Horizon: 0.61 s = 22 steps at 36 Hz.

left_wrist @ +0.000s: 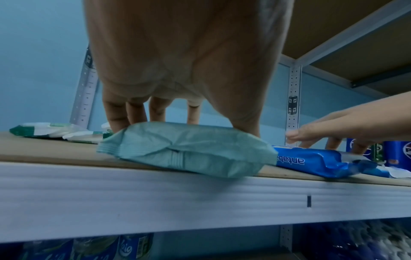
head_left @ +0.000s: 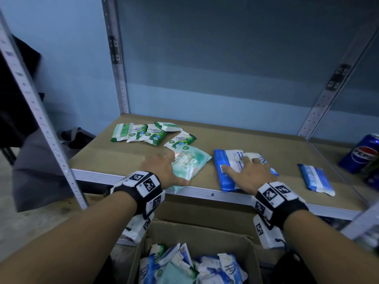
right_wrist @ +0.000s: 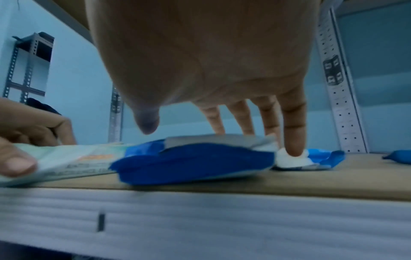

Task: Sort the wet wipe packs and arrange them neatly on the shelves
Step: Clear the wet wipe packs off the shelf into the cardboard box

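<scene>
Presently, reading from the left, a loose cluster of small green packs [head_left: 151, 133] lies toward the back of the shelf [head_left: 256, 144], some overlapping and none squared to one another. In front of them the left hand [head_left: 164, 171] rests flat on a pale teal pack [head_left: 189, 166], fingers extended over its far side and thumb along its near edge; nothing is curled around it. That pack sits at the front lip, one corner overhanging the rail. Next, the right hand [head_left: 248, 171] lies spread on a blue pack [head_left: 227, 171], fingers straight, one fingertip pressing a smaller white-and-blue pack [right_wrist: 311, 158] just beside it. Further right a second blue pack [head_left: 315, 179] lies apart, with a cola can [head_left: 361, 154] beyond it. Below, a cardboard box [head_left: 205, 232] holds many unsorted packs. Judgement: these are soft film pouches, light, pliable and likely slick, so they will sag if lifted by a corner and slide readily under a flat palm. Pushing from above suits alignment; for lifting, a hold across the short width at mid-body, thumb beneath and fingers on top, appears soundest. The crimped end seams offer a poorer, tilting hold.
</scene>
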Each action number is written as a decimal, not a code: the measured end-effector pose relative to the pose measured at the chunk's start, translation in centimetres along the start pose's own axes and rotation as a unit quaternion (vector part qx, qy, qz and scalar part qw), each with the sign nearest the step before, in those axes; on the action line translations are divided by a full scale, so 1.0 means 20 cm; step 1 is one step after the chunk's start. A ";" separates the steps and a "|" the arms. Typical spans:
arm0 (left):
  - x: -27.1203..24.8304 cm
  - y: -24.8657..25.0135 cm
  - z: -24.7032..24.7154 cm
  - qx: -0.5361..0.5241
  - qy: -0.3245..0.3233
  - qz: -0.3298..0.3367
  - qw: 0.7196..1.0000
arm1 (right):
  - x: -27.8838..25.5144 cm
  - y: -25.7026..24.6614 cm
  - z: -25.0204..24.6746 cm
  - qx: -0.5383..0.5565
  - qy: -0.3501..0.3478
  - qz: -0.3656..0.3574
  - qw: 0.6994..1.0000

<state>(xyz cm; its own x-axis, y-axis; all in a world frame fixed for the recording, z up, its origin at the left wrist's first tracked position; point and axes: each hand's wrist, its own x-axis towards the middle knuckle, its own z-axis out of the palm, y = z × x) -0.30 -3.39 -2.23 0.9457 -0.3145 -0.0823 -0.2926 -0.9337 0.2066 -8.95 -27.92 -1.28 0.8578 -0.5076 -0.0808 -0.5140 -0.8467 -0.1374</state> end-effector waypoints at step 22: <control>-0.28 -0.09 0.20 -0.140 0.153 0.085 0.975 | -0.48 0.14 0.26 0.059 0.101 -0.093 0.989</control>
<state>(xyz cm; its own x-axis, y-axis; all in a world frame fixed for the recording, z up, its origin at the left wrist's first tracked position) -5.68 -0.53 -6.04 0.8972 -0.3557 0.2618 -0.4398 -0.7750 0.4539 -18.70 -24.51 -6.09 0.9137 -0.3762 0.1538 -0.3330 -0.9099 -0.2474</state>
